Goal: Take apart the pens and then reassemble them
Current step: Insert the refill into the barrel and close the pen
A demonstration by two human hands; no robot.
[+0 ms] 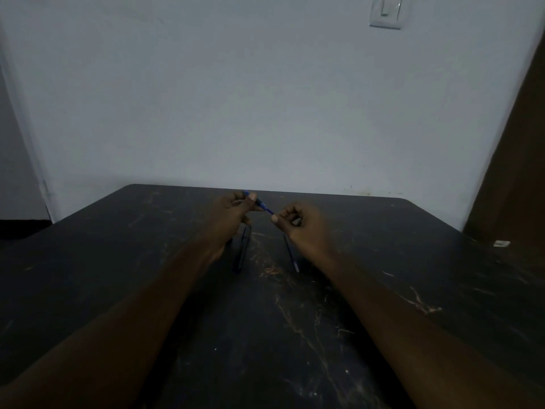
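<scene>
A blue pen is held up above the far part of the dark table, slanting down to the right. My left hand grips its upper end between thumb and fingers. My right hand pinches its lower tip. Below my left hand a dark pen lies on the table, pointing toward me. A thin dark pen part lies under my right wrist, partly hidden by it.
The table's black top is scratched and ends at a pale wall. A small white object lies near the right edge. A light switch is on the wall, and a brown door stands at the right.
</scene>
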